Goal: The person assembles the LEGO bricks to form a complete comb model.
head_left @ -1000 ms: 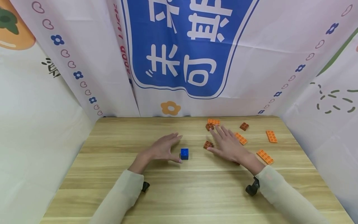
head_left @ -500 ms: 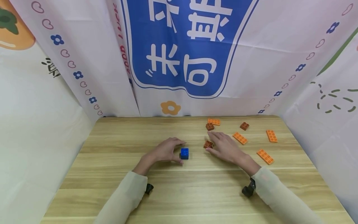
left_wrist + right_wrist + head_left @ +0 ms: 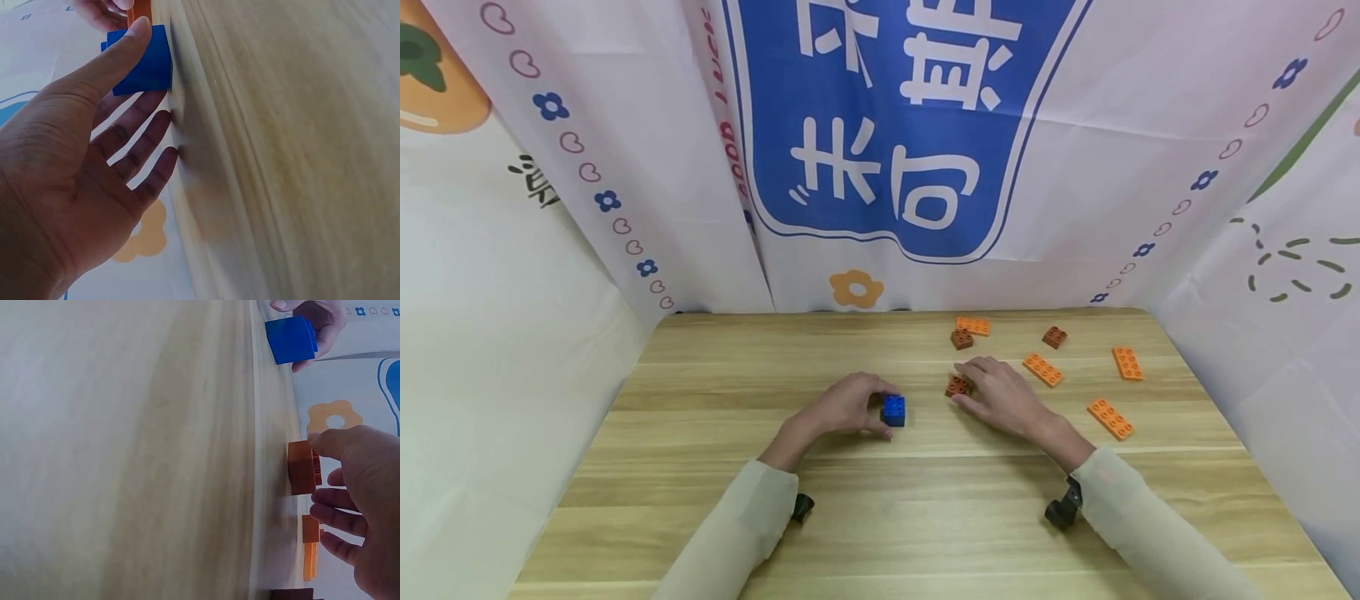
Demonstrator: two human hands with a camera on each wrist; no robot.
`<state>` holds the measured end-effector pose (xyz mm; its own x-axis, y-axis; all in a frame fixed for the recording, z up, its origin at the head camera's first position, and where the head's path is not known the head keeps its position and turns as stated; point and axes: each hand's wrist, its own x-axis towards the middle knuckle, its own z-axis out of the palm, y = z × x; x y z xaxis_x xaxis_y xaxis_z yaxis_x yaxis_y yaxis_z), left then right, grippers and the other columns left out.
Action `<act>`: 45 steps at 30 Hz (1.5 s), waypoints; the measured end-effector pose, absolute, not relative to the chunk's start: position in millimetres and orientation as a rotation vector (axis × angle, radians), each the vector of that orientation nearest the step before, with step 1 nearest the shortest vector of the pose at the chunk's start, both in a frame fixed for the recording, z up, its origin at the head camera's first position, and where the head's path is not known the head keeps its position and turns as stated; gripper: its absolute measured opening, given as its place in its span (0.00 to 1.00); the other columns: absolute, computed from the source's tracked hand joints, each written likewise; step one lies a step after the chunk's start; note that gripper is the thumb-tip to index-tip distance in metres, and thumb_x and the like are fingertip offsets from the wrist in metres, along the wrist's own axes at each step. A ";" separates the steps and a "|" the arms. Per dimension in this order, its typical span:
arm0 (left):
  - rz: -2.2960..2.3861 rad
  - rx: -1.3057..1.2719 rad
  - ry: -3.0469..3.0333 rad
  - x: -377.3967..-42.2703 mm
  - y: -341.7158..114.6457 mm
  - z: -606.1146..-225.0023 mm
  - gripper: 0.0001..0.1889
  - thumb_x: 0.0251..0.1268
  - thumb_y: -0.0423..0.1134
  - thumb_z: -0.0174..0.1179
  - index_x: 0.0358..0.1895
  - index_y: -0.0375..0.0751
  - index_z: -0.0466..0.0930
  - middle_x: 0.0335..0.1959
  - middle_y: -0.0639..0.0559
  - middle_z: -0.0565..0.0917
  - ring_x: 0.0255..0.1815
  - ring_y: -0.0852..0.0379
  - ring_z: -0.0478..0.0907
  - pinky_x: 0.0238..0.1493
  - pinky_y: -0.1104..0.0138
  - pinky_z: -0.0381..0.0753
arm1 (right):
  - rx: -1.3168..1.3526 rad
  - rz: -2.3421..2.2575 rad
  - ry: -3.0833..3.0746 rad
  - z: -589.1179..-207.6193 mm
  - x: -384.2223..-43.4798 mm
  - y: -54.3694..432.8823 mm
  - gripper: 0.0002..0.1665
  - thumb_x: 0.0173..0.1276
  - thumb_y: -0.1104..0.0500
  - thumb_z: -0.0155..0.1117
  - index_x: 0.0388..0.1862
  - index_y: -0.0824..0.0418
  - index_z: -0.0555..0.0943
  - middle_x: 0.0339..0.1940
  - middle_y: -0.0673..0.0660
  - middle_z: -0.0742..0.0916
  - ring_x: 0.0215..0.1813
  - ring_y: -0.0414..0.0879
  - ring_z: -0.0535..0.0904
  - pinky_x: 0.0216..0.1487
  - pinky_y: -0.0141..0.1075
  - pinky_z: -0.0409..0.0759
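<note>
In the head view, a blue toy building brick [image 3: 894,410] stands on the wooden table. My left hand [image 3: 842,407] reaches around it, thumb on the near side and fingers on the far side. A small gap shows between thumb and brick in the right wrist view. To the right, my right hand [image 3: 1003,398] is spread around a brown toy building brick [image 3: 957,386]. Its thumb [image 3: 331,442] is at that brick's edge in the right wrist view, with the other fingers slightly bent. Whether the index fingers touch the bricks is hidden.
Behind the right hand lie another brown brick [image 3: 962,339] and an orange plate brick [image 3: 973,326]. Farther right are a brown brick [image 3: 1055,337] and several orange plates, one nearest the sleeve [image 3: 1110,419]. Printed cloth [image 3: 1060,208] hangs around the table [image 3: 910,517].
Both hands have come lower and nearer the bricks. The left hand has shifted right to surround the blue brick; the right hand has moved left and drawn its fingers in around the brown brick.
</note>
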<state>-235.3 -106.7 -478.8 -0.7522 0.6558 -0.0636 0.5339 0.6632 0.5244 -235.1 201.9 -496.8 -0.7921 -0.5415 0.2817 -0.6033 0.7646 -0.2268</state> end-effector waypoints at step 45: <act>0.854 0.862 2.641 -236.7 -105.8 -485.9 0.22 0.55 0.40 0.83 0.52 0.41 0.89 0.47 0.52 0.90 0.48 0.58 0.85 0.58 0.59 0.84 | 1.082 0.707 -2.636 -475.6 -221.4 181.8 0.21 0.68 0.59 0.79 0.57 0.65 0.87 0.53 0.59 0.91 0.55 0.52 0.88 0.57 0.45 0.86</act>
